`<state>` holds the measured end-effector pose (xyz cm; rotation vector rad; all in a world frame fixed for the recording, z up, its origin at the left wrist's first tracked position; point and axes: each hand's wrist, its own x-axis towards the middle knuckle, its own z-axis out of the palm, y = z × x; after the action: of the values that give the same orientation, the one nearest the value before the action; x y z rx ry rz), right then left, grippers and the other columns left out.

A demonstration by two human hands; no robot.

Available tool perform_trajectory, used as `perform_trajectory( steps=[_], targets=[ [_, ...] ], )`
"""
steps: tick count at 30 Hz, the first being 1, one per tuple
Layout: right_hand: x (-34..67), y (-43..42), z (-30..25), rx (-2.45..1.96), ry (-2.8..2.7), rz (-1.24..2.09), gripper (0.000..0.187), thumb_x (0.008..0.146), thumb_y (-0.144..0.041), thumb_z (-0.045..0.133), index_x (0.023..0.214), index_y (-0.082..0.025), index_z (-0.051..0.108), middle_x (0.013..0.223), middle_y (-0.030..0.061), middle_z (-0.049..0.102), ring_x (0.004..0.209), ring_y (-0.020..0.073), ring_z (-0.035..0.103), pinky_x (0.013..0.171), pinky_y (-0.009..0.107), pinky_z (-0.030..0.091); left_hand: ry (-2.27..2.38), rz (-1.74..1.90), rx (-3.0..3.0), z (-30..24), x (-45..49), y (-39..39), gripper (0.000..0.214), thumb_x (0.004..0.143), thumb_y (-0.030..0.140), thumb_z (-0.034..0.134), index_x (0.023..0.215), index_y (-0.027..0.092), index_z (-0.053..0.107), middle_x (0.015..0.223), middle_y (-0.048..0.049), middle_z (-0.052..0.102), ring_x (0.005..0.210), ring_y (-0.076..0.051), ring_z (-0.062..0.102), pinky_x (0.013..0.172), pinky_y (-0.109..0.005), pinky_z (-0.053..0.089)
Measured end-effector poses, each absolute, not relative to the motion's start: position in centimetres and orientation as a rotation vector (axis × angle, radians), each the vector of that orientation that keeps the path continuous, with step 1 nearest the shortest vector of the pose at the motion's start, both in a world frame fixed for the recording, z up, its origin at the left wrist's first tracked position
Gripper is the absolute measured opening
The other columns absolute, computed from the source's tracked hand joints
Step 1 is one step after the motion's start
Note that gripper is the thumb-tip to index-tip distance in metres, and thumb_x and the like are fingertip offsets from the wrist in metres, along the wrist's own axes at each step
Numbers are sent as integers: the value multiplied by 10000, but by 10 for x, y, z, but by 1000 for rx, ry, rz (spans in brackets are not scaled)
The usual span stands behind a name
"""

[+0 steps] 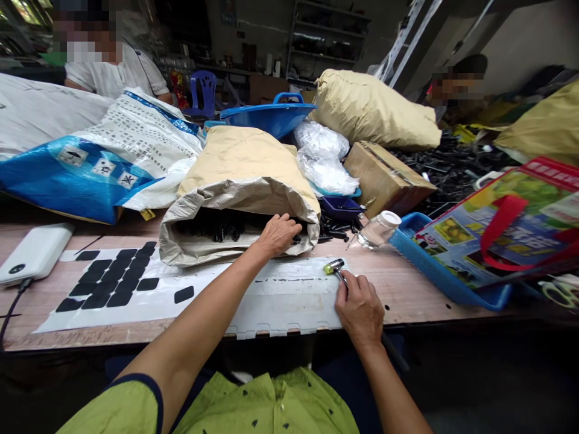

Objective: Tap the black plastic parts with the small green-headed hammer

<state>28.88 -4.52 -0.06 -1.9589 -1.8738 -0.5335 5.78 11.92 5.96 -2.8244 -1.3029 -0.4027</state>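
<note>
Tabletop with sack, hammer in right fingers

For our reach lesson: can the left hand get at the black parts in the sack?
Probably yes: the left hand is at the open mouth of the sack, and nothing visible blocks the black parts inside.

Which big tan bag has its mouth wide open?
The front middle bag, with the left hand at its mouth and black pieces showing inside. The back bag and right-edge bag show no opening.
</note>
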Motion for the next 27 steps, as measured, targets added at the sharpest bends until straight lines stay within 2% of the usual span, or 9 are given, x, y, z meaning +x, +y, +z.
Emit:
perform_trajectory(
  steps=[4,8,12,17,23,27],
  targets=[
    [289,-45,-1,-1960,-1877,-524,306,985,-252,477,1221,-209,666,924,67,606,868,213,519,753,320,350,-1400,-741,-2812,76,48,85,150,892,279,726,1019,216,679,986,-45,715,994,-248,534,818,-371,377],
    [289,-45,-1,-1953,-1877,-529,309,983,-255,478,1223,-204,664,923,71,608,868,213,519,760,322,350,-1548,-1005,-2980,62,35,31,141,891,310,742,995,228,697,974,-17,726,950,-220,555,820,-347,410],
    [289,-46,-1,-1967,-1880,-504,312,990,-266,474,1231,-210,663,936,71,614,871,214,525,762,326,359,-1746,-1024,-3054,27,26,-5,121,877,296,750,976,231,728,947,-27,715,959,-229,555,838,-352,423],
    [294,-45,-2,-1931,-1872,-403,326,998,-283,455,1237,-215,667,949,75,634,886,212,557,760,317,377,-1823,-1087,-3005,7,24,-9,172,866,305,754,1027,247,754,950,-38,670,960,-235,547,863,-364,420],
    [292,-51,19,-1836,-1659,-137,331,998,-331,467,1228,-211,674,1048,90,697,955,218,625,828,331,452,-1813,-1087,-3015,9,25,-5,181,826,245,747,1007,242,761,918,-32,672,940,-234,547,852,-358,425],
    [269,-64,37,-1651,-1625,189,339,1012,-364,471,1254,-214,654,1159,107,705,1026,216,659,895,348,512,-1805,-1070,-3018,6,24,-5,183,828,259,746,1009,243,770,911,-32,674,938,-236,547,852,-365,420]
  ],
)
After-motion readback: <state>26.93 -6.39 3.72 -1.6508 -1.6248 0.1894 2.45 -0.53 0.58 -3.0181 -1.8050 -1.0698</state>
